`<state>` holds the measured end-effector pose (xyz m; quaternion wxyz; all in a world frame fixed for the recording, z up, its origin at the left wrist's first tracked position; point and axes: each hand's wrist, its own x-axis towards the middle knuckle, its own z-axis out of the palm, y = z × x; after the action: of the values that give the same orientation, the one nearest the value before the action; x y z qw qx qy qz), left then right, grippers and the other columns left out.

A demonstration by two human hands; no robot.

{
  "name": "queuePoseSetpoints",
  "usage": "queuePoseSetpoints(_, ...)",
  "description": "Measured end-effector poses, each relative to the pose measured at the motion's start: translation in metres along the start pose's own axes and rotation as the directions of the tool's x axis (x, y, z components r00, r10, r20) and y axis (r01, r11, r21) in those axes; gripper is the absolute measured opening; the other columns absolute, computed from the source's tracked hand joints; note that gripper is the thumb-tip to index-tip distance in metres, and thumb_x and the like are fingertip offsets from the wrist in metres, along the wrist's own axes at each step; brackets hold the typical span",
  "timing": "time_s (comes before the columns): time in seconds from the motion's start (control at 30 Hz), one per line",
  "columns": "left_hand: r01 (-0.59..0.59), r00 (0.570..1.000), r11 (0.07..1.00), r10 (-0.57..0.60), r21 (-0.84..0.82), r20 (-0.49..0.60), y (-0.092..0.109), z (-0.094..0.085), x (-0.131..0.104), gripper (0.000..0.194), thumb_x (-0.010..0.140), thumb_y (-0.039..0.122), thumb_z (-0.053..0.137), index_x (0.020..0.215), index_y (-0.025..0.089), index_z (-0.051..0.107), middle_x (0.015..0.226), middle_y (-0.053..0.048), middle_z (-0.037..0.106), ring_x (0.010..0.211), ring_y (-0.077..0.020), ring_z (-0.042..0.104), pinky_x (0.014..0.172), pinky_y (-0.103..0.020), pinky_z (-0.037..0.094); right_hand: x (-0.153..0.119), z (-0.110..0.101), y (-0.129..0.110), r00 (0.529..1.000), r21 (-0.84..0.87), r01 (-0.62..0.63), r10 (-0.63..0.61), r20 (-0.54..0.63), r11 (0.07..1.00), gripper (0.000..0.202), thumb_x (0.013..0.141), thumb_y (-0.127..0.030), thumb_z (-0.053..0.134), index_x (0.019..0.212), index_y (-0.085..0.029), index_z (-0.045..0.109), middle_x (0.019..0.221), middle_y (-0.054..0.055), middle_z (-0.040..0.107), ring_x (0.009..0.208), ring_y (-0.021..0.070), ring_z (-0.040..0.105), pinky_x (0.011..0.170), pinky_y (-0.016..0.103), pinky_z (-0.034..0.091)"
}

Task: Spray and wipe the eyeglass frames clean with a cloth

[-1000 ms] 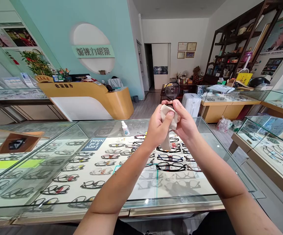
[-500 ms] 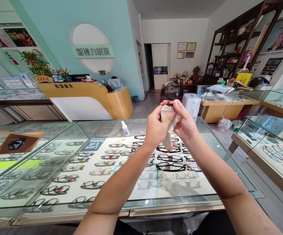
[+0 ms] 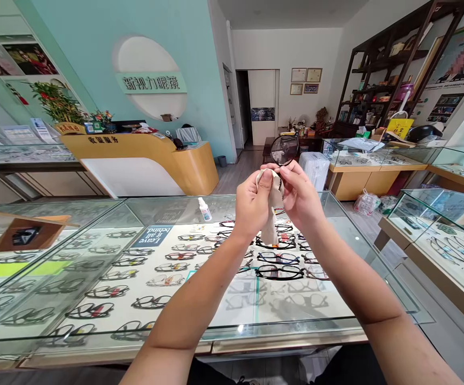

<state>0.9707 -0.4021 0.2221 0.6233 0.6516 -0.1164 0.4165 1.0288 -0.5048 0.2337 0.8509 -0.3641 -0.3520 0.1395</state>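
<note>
Above the glass display case, a pair of dark-framed glasses (image 3: 284,150) is held up with one lens pointing upward. My right hand (image 3: 301,192) pinches the frame near its middle. A pale cleaning cloth (image 3: 270,231) is folded over the lower lens, which it mostly hides. My left hand (image 3: 253,202) presses the cloth with the thumb in front, the fingers behind it. The cloth's loose end hangs down between both hands. Behind the hands, a small white spray bottle (image 3: 205,209) stands upright on the glass top.
Rows of eyeglasses (image 3: 153,302) lie inside the glass display case (image 3: 232,330) below my arms. A wooden box (image 3: 29,235) sits at the left on the glass. Another glass case (image 3: 444,224) stands to the right, and a curved counter (image 3: 136,160) farther back.
My left hand has shifted slightly left and its thumb has moved up on the cloth. The glasses have turned a little, and the cloth's hanging end has swung left.
</note>
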Motion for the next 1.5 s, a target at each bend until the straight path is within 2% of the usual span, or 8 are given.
queuePoseSetpoints(0.23, 0.227, 0.918, 0.970, -0.182, -0.089, 0.353, 0.001, -0.021, 0.014, 0.053, 0.087, 0.067, 0.090, 0.088, 0.016, 0.075, 0.079, -0.001, 0.062, 0.071, -0.0133, 0.050, 0.066, -0.026, 0.042, 0.007, -0.013, -0.007, 1.000, 0.075, -0.018, 0.017, 0.020, 0.997, 0.037, 0.079, -0.045, 0.099, 0.087, -0.026, 0.068, 0.096, -0.002, 0.079, 0.088, 0.0145, 0.072, 0.075, 0.024, 0.059)
queuePoseSetpoints(0.57, 0.058, 0.996, 0.998, -0.058, -0.002, 0.073, -0.002, 0.000, 0.000, 0.058, 0.085, 0.067, 0.091, 0.116, 0.019, 0.080, 0.105, -0.008, 0.081, 0.091, -0.0228, 0.073, 0.079, -0.031, 0.059, 0.000, -0.001, 0.001, 0.998, 0.117, -0.065, 0.067, -0.012, 0.991, 0.036, 0.084, -0.048, 0.095, 0.090, -0.028, 0.065, 0.103, -0.002, 0.079, 0.097, 0.0186, 0.075, 0.087, 0.031, 0.063)
queuePoseSetpoints(0.8, -0.036, 0.991, 0.999, 0.040, 0.036, -0.128, -0.003, 0.011, -0.008, 0.058, 0.095, 0.076, 0.077, 0.104, 0.020, 0.076, 0.090, -0.005, 0.076, 0.077, -0.0169, 0.068, 0.069, -0.026, 0.055, -0.009, 0.011, 0.003, 0.999, 0.067, -0.043, 0.043, -0.002, 0.997, 0.041, 0.085, -0.049, 0.094, 0.082, -0.028, 0.059, 0.090, -0.004, 0.074, 0.073, 0.0137, 0.063, 0.067, 0.025, 0.054)
queuePoseSetpoints(0.9, -0.051, 0.994, 0.998, 0.056, 0.048, -0.095, -0.003, 0.007, -0.005, 0.057, 0.102, 0.076, 0.068, 0.104, 0.020, 0.076, 0.090, -0.006, 0.076, 0.080, -0.0171, 0.067, 0.071, -0.026, 0.054, -0.008, 0.009, -0.001, 1.000, 0.058, -0.017, 0.016, 0.025, 0.998, 0.041, 0.083, -0.050, 0.097, 0.082, -0.027, 0.063, 0.090, -0.004, 0.075, 0.070, 0.0123, 0.060, 0.064, 0.024, 0.053)
queuePoseSetpoints(1.0, -0.005, 0.998, 1.000, 0.003, 0.022, 0.067, -0.003, -0.004, 0.002, 0.058, 0.103, 0.076, 0.067, 0.095, 0.019, 0.074, 0.083, -0.004, 0.071, 0.073, -0.0156, 0.060, 0.067, -0.026, 0.050, -0.002, 0.000, -0.005, 0.999, 0.023, -0.009, 0.008, 0.032, 1.000, 0.041, 0.081, -0.053, 0.099, 0.086, -0.027, 0.068, 0.094, -0.002, 0.077, 0.073, 0.0130, 0.062, 0.064, 0.025, 0.054)
queuePoseSetpoints(1.2, 0.134, 0.927, 0.991, -0.119, -0.017, 0.355, -0.001, -0.021, 0.013, 0.060, 0.090, 0.074, 0.083, 0.112, 0.019, 0.078, 0.093, -0.006, 0.074, 0.077, -0.0185, 0.064, 0.068, -0.028, 0.052, 0.005, -0.013, -0.010, 0.999, -0.011, -0.033, 0.033, -0.042, 0.999, 0.036, 0.085, -0.051, 0.096, 0.091, -0.027, 0.070, 0.096, -0.003, 0.076, 0.074, 0.0136, 0.064, 0.060, 0.026, 0.051)
queuePoseSetpoints(1.33, 0.137, 0.960, 0.987, -0.112, -0.079, 0.258, -0.004, -0.013, 0.008, 0.061, 0.086, 0.065, 0.092, 0.124, 0.020, 0.075, 0.094, -0.005, 0.076, 0.073, -0.0171, 0.067, 0.069, -0.028, 0.056, 0.002, -0.008, -0.007, 0.998, 0.021, -0.065, 0.065, -0.016, 0.998, 0.037, 0.083, -0.052, 0.096, 0.090, -0.027, 0.069, 0.099, -0.004, 0.079, 0.061, 0.0104, 0.055, 0.046, 0.025, 0.040)
queuePoseSetpoints(1.5, 0.050, 0.999, 0.998, -0.050, -0.047, 0.006, -0.006, -0.001, 0.002, 0.057, 0.091, 0.075, 0.082, 0.104, 0.020, 0.075, 0.073, 0.000, 0.068, 0.059, -0.0129, 0.057, 0.057, -0.025, 0.048, -0.002, 0.002, 0.002, 0.999, -0.022, -0.053, 0.054, 0.002, 0.998, 0.038, 0.081, -0.054, 0.097, 0.091, -0.027, 0.072, 0.109, -0.001, 0.082, 0.069, 0.0131, 0.059, 0.059, 0.028, 0.051)
